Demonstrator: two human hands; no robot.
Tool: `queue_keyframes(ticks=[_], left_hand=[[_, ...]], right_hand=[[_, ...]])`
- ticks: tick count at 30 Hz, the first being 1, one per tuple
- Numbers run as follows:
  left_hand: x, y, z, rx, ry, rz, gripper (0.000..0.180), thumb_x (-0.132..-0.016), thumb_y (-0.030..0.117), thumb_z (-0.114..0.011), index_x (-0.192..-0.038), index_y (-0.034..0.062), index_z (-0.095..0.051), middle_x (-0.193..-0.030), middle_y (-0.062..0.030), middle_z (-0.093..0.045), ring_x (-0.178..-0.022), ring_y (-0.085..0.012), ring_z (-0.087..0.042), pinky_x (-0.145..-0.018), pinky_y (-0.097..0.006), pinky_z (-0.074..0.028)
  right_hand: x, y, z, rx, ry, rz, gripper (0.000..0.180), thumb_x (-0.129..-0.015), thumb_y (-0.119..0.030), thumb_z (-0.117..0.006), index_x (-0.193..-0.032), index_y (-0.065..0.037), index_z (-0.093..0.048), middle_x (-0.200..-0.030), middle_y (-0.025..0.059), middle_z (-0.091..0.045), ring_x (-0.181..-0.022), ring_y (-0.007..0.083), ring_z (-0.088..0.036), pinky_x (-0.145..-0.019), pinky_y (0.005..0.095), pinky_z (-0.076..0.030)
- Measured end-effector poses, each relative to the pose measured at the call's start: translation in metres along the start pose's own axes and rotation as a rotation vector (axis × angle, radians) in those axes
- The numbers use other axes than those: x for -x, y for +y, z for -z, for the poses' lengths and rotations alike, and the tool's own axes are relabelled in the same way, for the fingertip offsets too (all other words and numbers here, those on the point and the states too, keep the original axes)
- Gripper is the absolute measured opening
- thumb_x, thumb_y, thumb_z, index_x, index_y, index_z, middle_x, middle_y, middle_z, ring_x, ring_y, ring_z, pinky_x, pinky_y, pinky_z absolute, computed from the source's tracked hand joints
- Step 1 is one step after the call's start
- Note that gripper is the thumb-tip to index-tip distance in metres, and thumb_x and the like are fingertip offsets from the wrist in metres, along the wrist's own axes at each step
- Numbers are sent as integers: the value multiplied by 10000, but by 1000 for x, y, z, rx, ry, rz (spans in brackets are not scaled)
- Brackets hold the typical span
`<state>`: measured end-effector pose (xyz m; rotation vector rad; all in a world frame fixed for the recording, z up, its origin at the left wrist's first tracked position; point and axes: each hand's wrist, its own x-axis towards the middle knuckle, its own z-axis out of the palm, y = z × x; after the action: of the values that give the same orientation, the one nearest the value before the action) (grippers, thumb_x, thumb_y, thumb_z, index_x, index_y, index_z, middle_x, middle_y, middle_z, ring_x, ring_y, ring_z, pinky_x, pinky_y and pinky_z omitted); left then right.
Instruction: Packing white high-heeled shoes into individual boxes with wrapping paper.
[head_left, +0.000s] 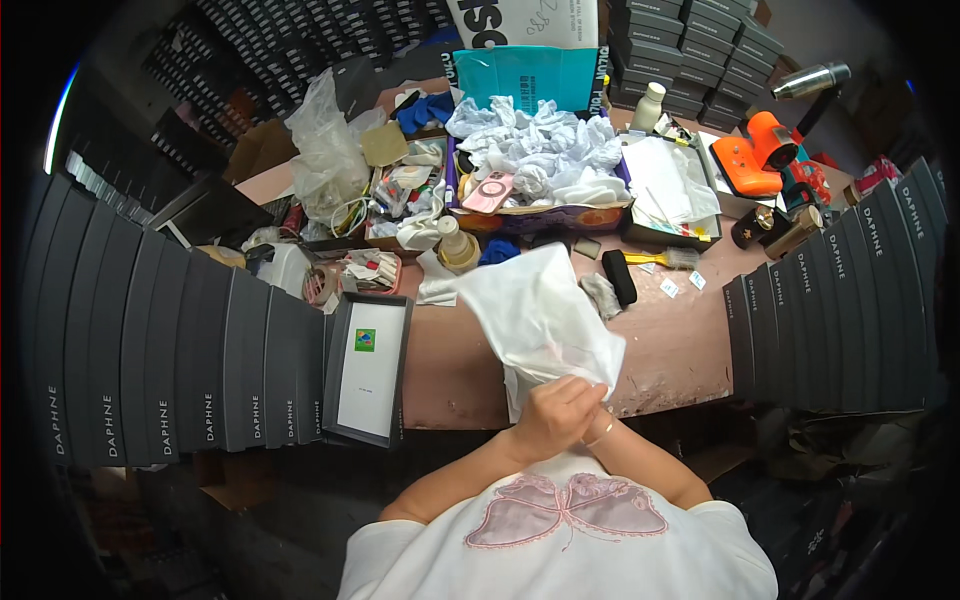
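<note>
Both my hands are together at the table's front edge, gripping the lower edge of a white bag made of thin, cloth-like material. My left hand is closed on the gathered edge. Close against it, my right hand is partly hidden behind the left and also pinches the bag. The bag spreads out above the tabletop, with a faint pinkish shape showing through; I cannot make out what it is. To the left stands an open dark grey shoebox part with a white inside and a small green sticker.
Stacks of dark grey shoeboxes wall in both sides. Behind the bag are a box of crumpled white paper, a pink phone, a yellow-handled brush, a black oblong object, a bottle and an orange device.
</note>
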<state>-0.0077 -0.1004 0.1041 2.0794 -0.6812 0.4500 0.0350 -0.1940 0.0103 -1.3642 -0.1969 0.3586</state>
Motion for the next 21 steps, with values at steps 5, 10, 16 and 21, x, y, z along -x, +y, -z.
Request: queue_keyframes(ticks=[5, 10, 16, 21], left_hand=[[13, -5, 2, 116, -2, 111, 239, -739, -12, -659, -973, 14, -620, -796, -120, -601, -692, -281, -616, -602, -355, -494], [24, -2, -13, 205, -94, 107, 221, -776, -13, -657, -992, -1, -609, -829, -135, -600, -700, -287, -612, -635, -344, -504], [81, -34, 13, 630, 245, 749, 675, -824, 193, -717, -1372, 75, -340, -1317, -98, -441, -1201, -210, -450, -983, -403, -390], [89, -76, 6, 1453, 495, 1178, 657, -864, 276, -676, -1389, 76, -334, -1327, -106, -462, -1219, -252, -465, -1044, -438, -372]], right_hand=[[-20, -11, 22, 285, -60, 147, 460, -900, -265, -546, -1290, -36, -465, -1254, 168, -520, -1133, 281, -525, -923, 388, -461], [-15, 8, 11, 427, 80, 245, 482, -909, -271, -543, -1316, -34, -440, -1285, 165, -497, -1159, 279, -509, -946, 388, -441], [5, -2, 10, 454, 166, 257, 510, -919, -279, -539, -1347, -32, -410, -1323, 161, -471, -1191, 277, -490, -973, 388, -418], [8, 6, -47, 623, -4, 399, 534, -928, -285, -536, -1373, -30, -385, -1354, 157, -449, -1217, 275, -474, -995, 388, -398]])
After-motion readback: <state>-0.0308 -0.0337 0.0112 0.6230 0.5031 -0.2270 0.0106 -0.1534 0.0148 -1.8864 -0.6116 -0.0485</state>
